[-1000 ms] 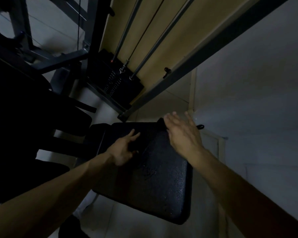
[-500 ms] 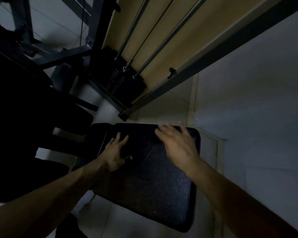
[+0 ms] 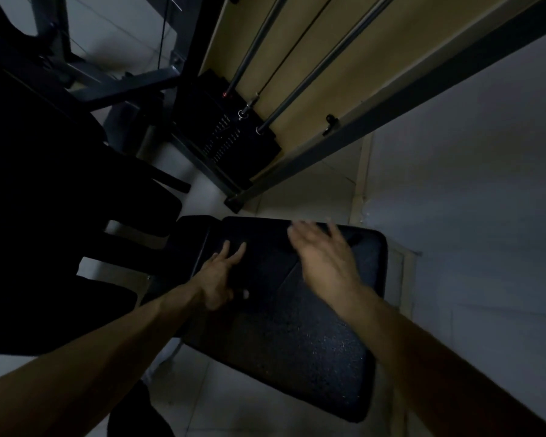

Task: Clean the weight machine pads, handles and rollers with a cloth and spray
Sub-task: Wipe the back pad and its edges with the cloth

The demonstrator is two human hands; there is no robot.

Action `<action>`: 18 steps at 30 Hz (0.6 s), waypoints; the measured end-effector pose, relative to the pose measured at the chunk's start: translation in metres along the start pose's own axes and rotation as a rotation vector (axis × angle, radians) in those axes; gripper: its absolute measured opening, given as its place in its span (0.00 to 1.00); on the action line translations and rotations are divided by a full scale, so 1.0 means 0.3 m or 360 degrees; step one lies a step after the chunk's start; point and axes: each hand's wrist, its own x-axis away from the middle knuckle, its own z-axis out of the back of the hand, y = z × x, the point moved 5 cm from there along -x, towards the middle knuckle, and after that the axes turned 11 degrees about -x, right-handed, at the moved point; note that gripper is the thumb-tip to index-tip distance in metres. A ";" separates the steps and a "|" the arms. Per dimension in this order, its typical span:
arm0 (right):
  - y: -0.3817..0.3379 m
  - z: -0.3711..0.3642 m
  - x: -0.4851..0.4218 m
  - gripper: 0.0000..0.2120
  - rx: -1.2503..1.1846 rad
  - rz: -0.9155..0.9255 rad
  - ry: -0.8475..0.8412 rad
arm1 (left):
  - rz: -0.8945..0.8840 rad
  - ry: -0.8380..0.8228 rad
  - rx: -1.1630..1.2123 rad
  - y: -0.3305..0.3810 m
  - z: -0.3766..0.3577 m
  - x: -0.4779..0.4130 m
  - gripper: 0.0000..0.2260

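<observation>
- L hand: fingers straight, flat on black machine pad, holding nothing.
- R hand: blurred, fingers spread over pad's far end, empty.

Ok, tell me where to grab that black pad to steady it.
The pad is a broad flat slab, too wide to wrap. Probably take its left long edge, coming from the left, beside the flat left hand: that edge overhangs the floor, leaving room to hook under.
</observation>
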 end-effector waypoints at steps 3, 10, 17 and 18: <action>-0.006 -0.029 -0.031 0.32 -0.0033 -0.0233 0.0116 | -0.0037 0.0038 0.0035 -0.016 -0.011 0.005 0.48; -0.317 -0.173 0.114 0.32 -0.0277 0.0361 -0.0518 | -0.0144 0.0288 0.0069 -0.104 0.016 0.024 0.37; -0.043 -0.074 -0.127 0.31 0.0014 -0.0226 0.0112 | 0.0049 0.0251 0.0324 -0.180 -0.029 -0.040 0.40; -0.077 -0.106 -0.121 0.31 0.0009 -0.0241 0.0095 | 0.0043 0.0272 0.0305 -0.188 -0.039 -0.044 0.39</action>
